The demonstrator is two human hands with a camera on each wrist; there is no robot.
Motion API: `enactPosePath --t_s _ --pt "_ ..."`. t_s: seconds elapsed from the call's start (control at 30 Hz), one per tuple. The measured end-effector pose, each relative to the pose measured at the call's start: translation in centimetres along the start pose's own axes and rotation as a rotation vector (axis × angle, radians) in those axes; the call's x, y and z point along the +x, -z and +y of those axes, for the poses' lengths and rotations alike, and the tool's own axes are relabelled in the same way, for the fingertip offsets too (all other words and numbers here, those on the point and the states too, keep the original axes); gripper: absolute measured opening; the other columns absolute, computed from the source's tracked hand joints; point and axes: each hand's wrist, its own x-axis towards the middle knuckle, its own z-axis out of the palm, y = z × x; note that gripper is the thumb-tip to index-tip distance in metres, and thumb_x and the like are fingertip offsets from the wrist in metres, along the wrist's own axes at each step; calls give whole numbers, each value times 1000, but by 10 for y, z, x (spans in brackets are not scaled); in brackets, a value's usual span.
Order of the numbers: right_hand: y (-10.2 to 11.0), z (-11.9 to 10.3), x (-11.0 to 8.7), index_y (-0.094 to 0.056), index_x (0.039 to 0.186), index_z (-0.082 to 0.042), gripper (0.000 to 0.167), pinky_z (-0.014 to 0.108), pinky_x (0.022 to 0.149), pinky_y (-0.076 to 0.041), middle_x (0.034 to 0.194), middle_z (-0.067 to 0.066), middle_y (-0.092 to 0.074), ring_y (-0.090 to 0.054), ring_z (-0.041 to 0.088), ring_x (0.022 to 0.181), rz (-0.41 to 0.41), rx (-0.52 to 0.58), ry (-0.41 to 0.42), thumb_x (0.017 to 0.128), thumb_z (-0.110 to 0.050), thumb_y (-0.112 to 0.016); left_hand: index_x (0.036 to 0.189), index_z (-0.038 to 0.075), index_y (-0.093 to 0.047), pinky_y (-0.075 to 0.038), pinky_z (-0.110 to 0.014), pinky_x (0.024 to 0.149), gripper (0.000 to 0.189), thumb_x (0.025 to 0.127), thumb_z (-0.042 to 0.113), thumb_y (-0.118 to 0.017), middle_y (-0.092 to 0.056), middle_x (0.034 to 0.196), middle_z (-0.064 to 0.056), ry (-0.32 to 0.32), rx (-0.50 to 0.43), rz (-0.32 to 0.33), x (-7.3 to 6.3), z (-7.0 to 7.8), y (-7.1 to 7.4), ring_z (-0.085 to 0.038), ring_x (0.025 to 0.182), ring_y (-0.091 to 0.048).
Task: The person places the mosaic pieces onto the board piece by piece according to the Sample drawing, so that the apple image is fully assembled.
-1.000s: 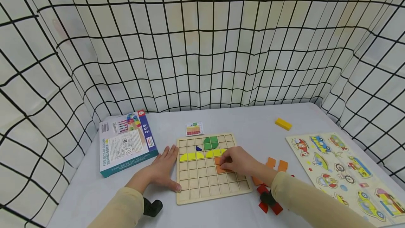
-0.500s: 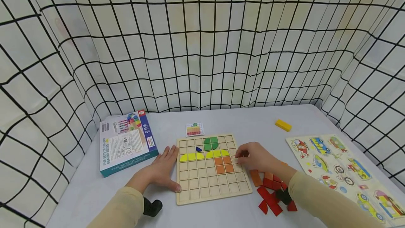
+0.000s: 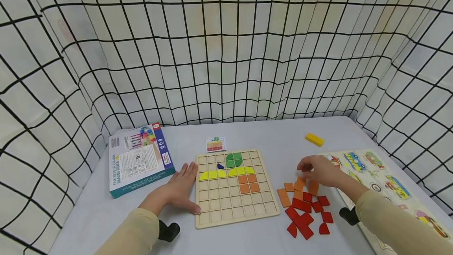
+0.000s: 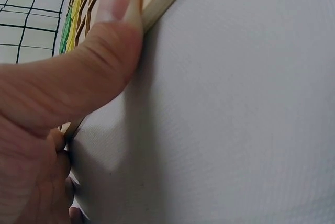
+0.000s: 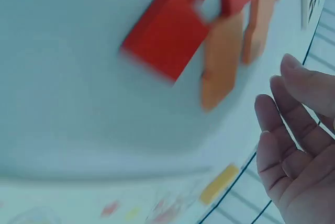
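A wooden grid board lies mid-table. On it sit orange square tiles, yellow tiles, green tiles and a small dark blue piece. My left hand rests at the board's left edge with fingers spread; in the left wrist view the thumb lies over the rim. Above the loose orange tiles hovers my right hand, its fingers loosely bent. Nothing shows between those fingers in the right wrist view, where an orange tile lies near the fingertips.
Loose red tiles are scattered right of the board. A picture puzzle board lies partly under the right forearm. Behind are a small pattern card and a yellow block. At left lies a box; black netting surrounds the table.
My right hand has left the orange squares on the grid board and moved right, over the loose orange tiles. The left hand has stayed at the board's edge.
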Motion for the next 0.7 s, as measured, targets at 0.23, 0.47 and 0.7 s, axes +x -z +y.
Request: enactPosePath --t_s 0.23,0.47,0.7 --pt "11 23 -9 -73 109 -8 23 32 78 -58 98 3 -68 -57 18 90 -98 27 -43 87 -1 -76 160 -9 -12 -7 -66 127 133 69 46 -93 -5 170 -28 -6 -7 1 -1 1 1 -49 157 0" --pt "14 33 -13 -72 106 -17 29 31 77 -57 103 3 -63 -56 20 94 -195 82 -50 84 2 -78 160 -9 -12 -8 -66 127 134 69 47 -93 -6 170 -28 -9 -3 3 -1 0 1 -50 157 -1" --pt "13 38 -14 -69 100 -18 24 26 76 -55 98 -3 -64 -55 18 93 -194 45 5 84 -4 -81 160 -9 -12 -7 -66 127 134 69 48 -92 -5 170 -28 -5 -1 -2 -1 1 1 -49 157 0"
